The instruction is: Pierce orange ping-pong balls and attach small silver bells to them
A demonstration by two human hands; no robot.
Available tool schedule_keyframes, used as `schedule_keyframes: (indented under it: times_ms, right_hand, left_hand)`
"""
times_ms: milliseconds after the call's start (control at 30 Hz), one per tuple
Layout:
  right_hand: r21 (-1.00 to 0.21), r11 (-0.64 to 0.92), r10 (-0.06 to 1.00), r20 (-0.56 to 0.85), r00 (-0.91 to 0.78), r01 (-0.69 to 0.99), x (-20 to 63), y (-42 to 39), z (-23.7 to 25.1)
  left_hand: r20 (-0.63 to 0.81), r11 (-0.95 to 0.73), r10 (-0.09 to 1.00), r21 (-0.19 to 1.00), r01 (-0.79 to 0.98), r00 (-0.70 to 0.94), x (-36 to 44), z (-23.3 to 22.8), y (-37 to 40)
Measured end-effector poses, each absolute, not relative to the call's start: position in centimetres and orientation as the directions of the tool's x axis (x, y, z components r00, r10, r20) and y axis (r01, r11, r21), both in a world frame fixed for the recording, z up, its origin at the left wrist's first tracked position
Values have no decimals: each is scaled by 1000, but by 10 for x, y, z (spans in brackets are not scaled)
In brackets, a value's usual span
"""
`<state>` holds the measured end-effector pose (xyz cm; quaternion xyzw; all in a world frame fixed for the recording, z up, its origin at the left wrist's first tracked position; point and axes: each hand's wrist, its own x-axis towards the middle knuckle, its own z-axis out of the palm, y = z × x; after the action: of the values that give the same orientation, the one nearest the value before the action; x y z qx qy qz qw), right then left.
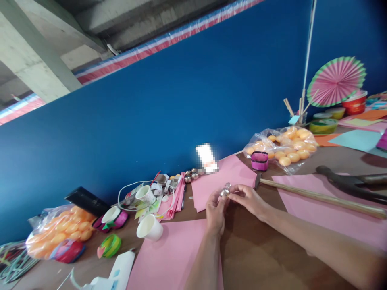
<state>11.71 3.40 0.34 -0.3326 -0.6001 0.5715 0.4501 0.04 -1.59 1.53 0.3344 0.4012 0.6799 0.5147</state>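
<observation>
Hands (pixel 231 201) pinch small shiny silver beads (pixel 225 190).

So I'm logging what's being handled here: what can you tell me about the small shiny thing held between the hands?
The small silvery cluster looks like a few metallic balls or bells, too small to tell which. It is pinched between the fingertips of the left hand and right hand, above the brown table, beside a pink paper sheet.
</observation>
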Motion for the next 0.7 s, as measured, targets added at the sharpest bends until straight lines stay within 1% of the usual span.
schedule_keyframes:
  times_ms: [167, 333, 433, 567, 700]
  right_hand:
    - [-984, 129, 911, 166, -377, -122, 116, 35, 2]
    - [-986, 137, 923, 164, -347, -100, 116, 37, 2]
    - [-984, 136, 924, 169, -344, -116, 116, 36, 4]
    - [-981, 86, 926, 143, -350, -175, 115, 36, 4]
    - [-981, 72, 929, 132, -346, -179, 115, 36, 4]
  left_hand:
    - [35, -140, 969, 894, -425, -245, 0, 16, -16]
    - [52, -147, 972, 896, -419, -229, 2, 16, -17]
    - [34, -136, 975, 875, -464, -221, 1, 15, -17]
    - [-15, -91, 982, 835, -542, -188, -2, 13, -16]
    - [2, -94, 986, 832, -547, -165, -3, 12, -16]
